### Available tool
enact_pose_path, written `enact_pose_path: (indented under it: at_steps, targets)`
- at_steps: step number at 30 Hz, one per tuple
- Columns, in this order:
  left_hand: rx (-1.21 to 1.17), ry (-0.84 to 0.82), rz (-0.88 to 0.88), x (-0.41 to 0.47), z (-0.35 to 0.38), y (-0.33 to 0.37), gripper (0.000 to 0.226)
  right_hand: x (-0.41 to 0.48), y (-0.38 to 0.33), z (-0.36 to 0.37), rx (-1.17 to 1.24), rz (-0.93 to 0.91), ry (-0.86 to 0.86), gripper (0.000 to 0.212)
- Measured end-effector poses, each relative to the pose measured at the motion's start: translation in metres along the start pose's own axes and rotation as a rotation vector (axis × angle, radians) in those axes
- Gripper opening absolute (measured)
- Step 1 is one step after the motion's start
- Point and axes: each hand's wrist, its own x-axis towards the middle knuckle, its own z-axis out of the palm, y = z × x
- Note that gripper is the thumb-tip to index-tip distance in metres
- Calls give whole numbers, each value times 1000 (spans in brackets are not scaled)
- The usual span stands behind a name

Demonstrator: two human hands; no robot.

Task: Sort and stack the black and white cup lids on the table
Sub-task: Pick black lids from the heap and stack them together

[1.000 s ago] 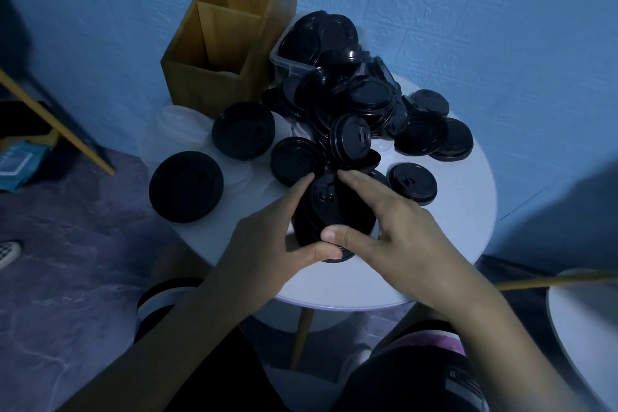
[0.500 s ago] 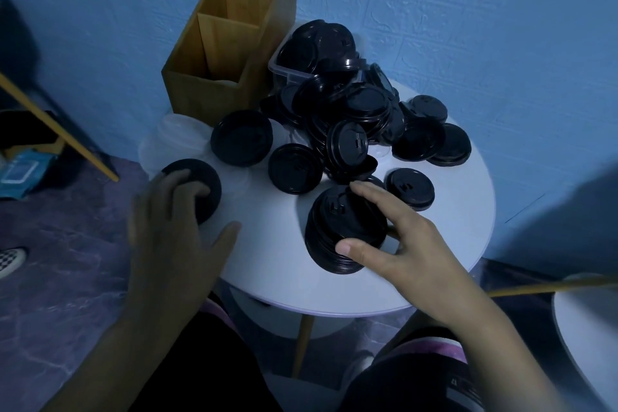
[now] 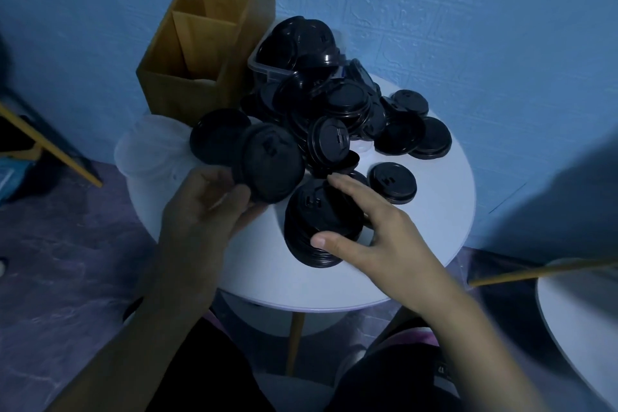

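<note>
We're sitting in some small room, probably at home, going by the blue textured wall [image 3: 468,27], little round white table [image 3: 434,211], wooden box [image 3: 187,53] and marbled floor [image 3: 67,278].

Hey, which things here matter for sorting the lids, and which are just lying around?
Job: black stack, held lid, loose black pile, white lids, left hand, right hand.
Lying about: wooden box, second table.

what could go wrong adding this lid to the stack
The stack leans under the right hand; adding the lid from the left hand could tip it.
The loose pile just behind might slide if bumped.
The white lids sit at the table edge; the left forearm could knock them off.
</note>
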Motion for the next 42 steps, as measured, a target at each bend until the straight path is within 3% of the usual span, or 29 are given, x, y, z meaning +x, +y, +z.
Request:
enact_pose_path:
  at_steps: [1, 4, 9, 13, 16, 21, 25, 28, 30, 34, 42]
  targets:
    - [-136, -52, -85, 3, 3, 1, 20, 0, -1, 1, 11, 9, 3, 88]
    - [-235, -101, -180, 8, 16, 10, 31, 2, -4, 1, 41, 21, 9, 92]
    - [-241, -114, -213, 10, 24, 7, 29, 5, -9, 2, 123, -22, 67, 101]
    - [-254, -212, -194, 12, 26, 7, 18, 12, -25, -3, 191, -76, 227, 85]
    - [-251, -264, -201, 10, 33, 13, 11, 19, -34, -3, 176, -106, 242, 89]
    - [-105, -238, -161, 5, 42, 18, 9, 21, -34, -11, 168, -125, 262, 91]
    - [291, -189, 104, 0, 34, 9, 12, 20, -27, -19, 196, -77, 242, 89]
    - [569, -287, 150, -5, 24, -6, 55, 15, -19, -33, 191, -32, 118, 82]
    - [610, -404, 63, -10, 22, -14, 80, 14, -14, -41, 105, -2, -37, 83]
    - [633, -482, 31, -6, 22, -22, 83, 18, -13, -40, -55, 15, -224, 86]
    - [657, -479, 17, 10, 15, -23, 81, 35, -20, -28, -149, -14, -156, 93]
